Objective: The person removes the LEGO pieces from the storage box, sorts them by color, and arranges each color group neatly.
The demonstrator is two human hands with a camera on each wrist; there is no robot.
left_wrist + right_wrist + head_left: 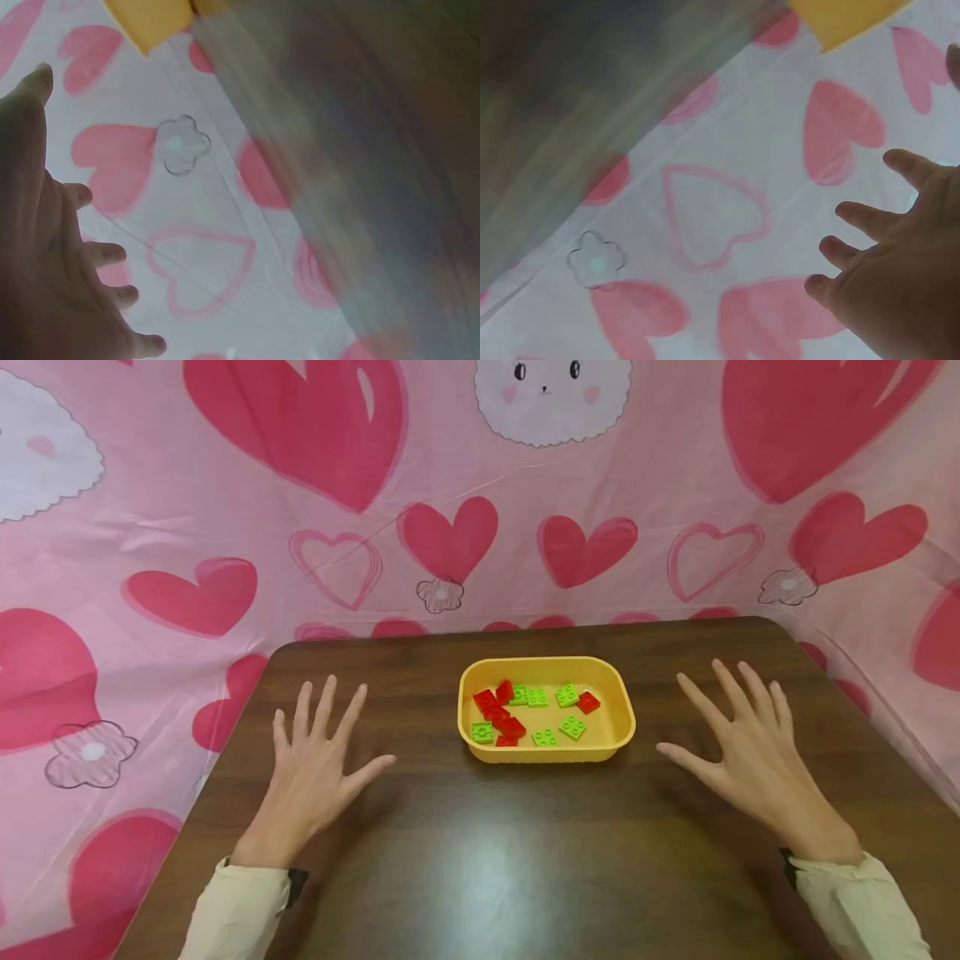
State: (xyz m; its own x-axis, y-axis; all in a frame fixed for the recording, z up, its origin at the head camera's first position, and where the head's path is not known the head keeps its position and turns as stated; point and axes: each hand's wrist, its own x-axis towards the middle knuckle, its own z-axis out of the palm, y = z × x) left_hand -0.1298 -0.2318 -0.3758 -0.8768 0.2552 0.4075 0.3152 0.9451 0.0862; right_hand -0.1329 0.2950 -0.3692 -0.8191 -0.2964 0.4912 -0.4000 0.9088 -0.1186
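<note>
A yellow tub (547, 753) stands toward the back of the table, holding several red bricks (512, 727) and several lime-green bricks (572, 727). To its left my left hand (311, 777) is spread, fingers straight and thumb pointing toward the tub. My right hand (753, 768) is spread in the same way on the tub's right side. Neither hand touches the tub or holds anything. Each wrist view shows its own hand with spread fingers, and a corner of the yellow tub (154, 22) appears at the top edge.
The dark brown wooden table (480, 868) reaches under both arms, its far edge against a pink cloth (517, 477) printed with hearts and flowers. This cloth also hangs on the left and right sides. Light sleeves cover both forearms.
</note>
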